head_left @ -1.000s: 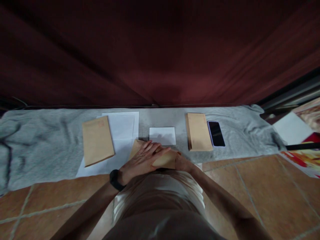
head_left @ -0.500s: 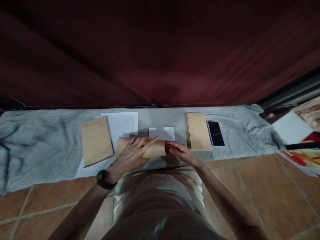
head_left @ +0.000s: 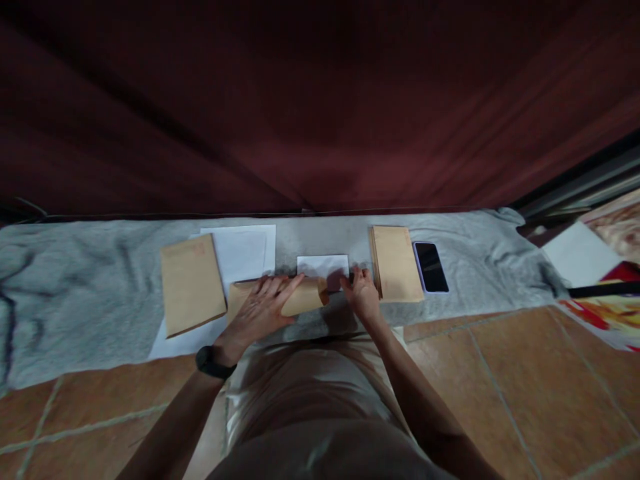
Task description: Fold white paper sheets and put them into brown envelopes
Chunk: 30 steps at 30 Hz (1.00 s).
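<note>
Left hand point(head_left: 263, 310), dark watch point(head_left: 213, 363) on its wrist, lies across the top of a brown envelope point(head_left: 306, 299), thumb set apart from the other fingers; cannot tell whether the fingertips curl around its far edge. Envelope sits just in front of the person's lap, long side running left to right, right end gaping a little. Right hand point(head_left: 363, 293) off to the right of that end, fingers bent, tips at the near right corner of a small white paper point(head_left: 320, 265); cannot tell if they pinch it. White paper lies flat just beyond the envelope. Just right of the right hand, a stack of brown envelopes point(head_left: 399, 263), slightly fanned at its left edge; beside that, a dark-screened phone point(head_left: 432, 268) in a pale purple case. Left of the left hand, another brown envelope point(head_left: 193, 287), tilted, partly covering larger white sheets point(head_left: 243, 250). Everything named so far rests on or over a rumpled grey cloth point(head_left: 480, 263). Dark red curtain point(head_left: 320, 133) behind; orange-brown tiled floor point(head_left: 470, 373) on the near side.
</note>
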Motion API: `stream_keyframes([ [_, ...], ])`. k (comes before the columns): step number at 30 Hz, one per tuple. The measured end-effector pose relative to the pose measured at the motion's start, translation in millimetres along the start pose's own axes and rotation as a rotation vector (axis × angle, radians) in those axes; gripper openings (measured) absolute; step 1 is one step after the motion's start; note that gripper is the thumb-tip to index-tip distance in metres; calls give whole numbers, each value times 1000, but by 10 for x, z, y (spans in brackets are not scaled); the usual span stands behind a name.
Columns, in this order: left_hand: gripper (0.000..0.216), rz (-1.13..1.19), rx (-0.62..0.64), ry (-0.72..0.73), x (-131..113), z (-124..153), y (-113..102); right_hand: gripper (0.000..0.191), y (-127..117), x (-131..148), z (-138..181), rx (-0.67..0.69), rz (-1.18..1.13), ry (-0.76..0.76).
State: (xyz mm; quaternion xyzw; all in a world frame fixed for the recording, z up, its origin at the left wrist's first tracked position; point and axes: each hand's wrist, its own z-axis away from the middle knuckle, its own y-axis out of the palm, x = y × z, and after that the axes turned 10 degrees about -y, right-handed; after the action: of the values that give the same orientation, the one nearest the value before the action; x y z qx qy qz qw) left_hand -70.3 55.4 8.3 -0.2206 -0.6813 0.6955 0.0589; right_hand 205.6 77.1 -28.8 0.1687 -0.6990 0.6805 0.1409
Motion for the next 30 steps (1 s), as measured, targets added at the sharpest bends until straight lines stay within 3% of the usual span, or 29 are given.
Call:
stream_keyframes([
  [17, 98, -27, -10, 5, -24, 23, -9, 26, 10, 113, -211, 167, 3, 148],
  [21, 99, -27, 19, 26, -22, 15, -29, 17, 77, 60, -188, 80, -71, 121],
  [24, 98, -33, 25, 49, -11, 27, -29, 8, 134, 11, -170, -38, -252, 51],
  [30, 100, -45, -1, 48, 28, 60, 7, 14, 99, -240, -117, -153, -622, 86],
])
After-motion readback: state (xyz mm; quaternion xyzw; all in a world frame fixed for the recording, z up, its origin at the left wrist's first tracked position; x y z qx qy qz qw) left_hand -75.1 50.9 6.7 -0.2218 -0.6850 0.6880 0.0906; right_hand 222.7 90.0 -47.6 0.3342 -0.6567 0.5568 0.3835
